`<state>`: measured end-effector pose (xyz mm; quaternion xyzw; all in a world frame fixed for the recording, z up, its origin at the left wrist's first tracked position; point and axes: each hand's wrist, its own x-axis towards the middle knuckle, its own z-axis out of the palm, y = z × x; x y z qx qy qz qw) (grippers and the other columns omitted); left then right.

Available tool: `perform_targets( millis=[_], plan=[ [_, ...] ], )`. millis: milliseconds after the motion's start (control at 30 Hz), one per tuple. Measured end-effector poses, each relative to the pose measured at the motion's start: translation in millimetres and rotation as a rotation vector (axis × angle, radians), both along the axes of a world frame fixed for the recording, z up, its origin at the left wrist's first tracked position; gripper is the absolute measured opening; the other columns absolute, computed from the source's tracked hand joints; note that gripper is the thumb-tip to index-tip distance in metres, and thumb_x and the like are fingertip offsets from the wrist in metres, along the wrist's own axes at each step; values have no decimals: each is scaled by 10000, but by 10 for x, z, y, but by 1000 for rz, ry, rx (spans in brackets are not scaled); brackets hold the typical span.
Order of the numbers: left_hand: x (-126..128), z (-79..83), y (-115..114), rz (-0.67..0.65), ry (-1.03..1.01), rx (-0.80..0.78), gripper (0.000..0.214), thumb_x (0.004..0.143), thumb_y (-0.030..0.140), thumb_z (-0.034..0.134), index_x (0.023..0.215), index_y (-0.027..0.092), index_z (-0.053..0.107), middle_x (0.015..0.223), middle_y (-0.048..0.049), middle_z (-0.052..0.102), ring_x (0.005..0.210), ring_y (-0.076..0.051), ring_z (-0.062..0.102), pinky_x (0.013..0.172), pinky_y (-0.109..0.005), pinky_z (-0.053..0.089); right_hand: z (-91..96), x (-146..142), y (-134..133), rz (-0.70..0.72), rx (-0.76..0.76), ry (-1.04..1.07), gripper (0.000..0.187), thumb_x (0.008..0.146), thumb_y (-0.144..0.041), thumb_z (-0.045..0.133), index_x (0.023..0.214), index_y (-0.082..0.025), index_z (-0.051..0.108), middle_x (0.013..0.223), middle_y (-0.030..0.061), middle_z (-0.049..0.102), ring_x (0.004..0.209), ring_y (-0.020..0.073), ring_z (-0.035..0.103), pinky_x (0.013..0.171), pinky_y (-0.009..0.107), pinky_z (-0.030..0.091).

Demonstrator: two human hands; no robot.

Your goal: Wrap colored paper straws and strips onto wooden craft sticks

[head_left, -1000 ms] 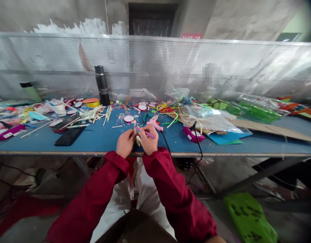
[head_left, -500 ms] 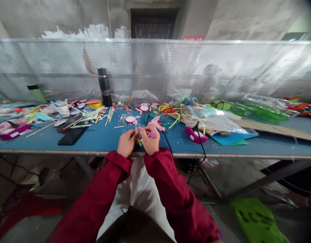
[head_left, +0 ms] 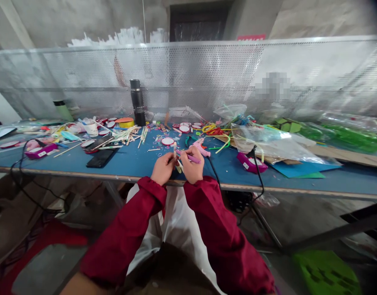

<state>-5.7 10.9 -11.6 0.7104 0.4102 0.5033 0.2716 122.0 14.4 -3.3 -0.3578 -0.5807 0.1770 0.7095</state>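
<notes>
Close to the table's front edge, my left hand [head_left: 163, 169] is closed around a pale wooden craft stick [head_left: 175, 148] that stands nearly upright. My right hand [head_left: 194, 167] grips a purple pen [head_left: 193, 159], its tip end pointing left at the stick. Whether the tip touches the stick is too small to tell. Below the fingers, between both hands, pale pieces [head_left: 179, 167] show in part. Just beyond my right hand lies a pink glue gun [head_left: 200, 146]. A round white disc with a red rim [head_left: 168, 141] lies past the stick.
Craft sticks [head_left: 128, 135] and a black phone [head_left: 101, 157] lie to the left, with a black flask [head_left: 137, 102] standing behind. Rightward are a purple corded box [head_left: 251, 163], plastic bags [head_left: 268, 141] and blue sheets [head_left: 302, 169]. A perforated metal screen [head_left: 194, 78] closes the back.
My view has turned a little to the left, so the table's things sit farther right. Both hands keep their hold on the stick and the pen, with little visible movement.
</notes>
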Motion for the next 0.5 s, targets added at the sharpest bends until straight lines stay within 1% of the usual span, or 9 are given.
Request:
perform_targets(
  millis=[100,300,500],
  plan=[
    [1,-23,14,-5,-5,8,158,952,253,529,904,178,659,760,-11,699,619,-148,598,613,-245,445,7,0,4,-2,1,-8,208,835,-252,598,663,-232,484,627,-56,505,612,133,482,621,288,406],
    [-8,-10,11,9,9,20,169,949,241,528,874,182,668,762,-8,707,618,-145,603,607,-241,435,52,-13,-22,-51,29,-24,200,816,-239,582,644,-239,480,600,-49,518,626,146,488,626,296,408],
    [-1,-2,18,5,0,10,181,958,238,524,877,181,676,787,-15,733,593,-140,605,598,-240,439,52,-13,-10,-84,46,-41,188,810,-230,579,649,-237,482,607,-53,518,627,139,491,641,294,421]
  ],
)
